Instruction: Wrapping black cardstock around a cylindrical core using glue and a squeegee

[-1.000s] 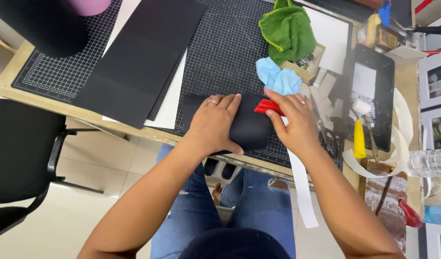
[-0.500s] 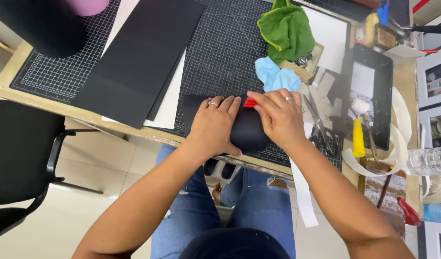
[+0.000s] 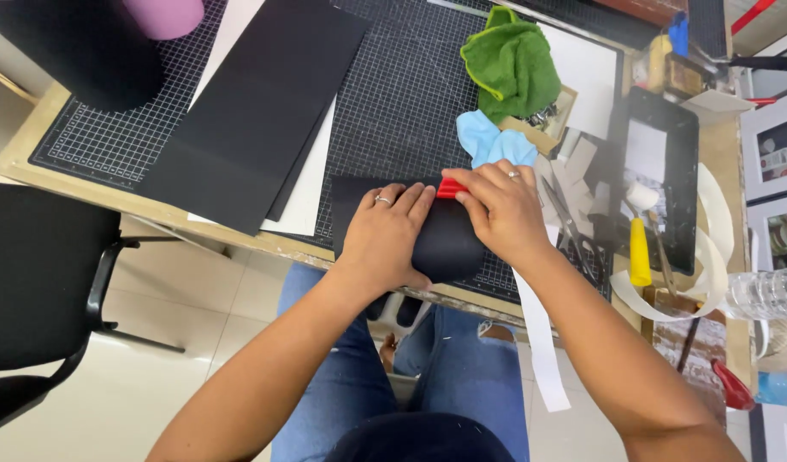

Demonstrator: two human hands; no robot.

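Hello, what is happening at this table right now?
A seated person works on a black sheet piece lying on a gridded cutting mat. The left hand presses it flat, while the right hand holds a small red tool against its top edge. Beside them lie a light blue cloth and a green cloth.

Black chair (image 3: pixel 34 282), pale tiled floor (image 3: pixel 188 342)

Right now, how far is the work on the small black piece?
Done: nothing visibly finished. In hand: the left hand presses the small black piece flat; the right hand holds a red tool at its top edge. Left: large black sheets lie untouched beside.
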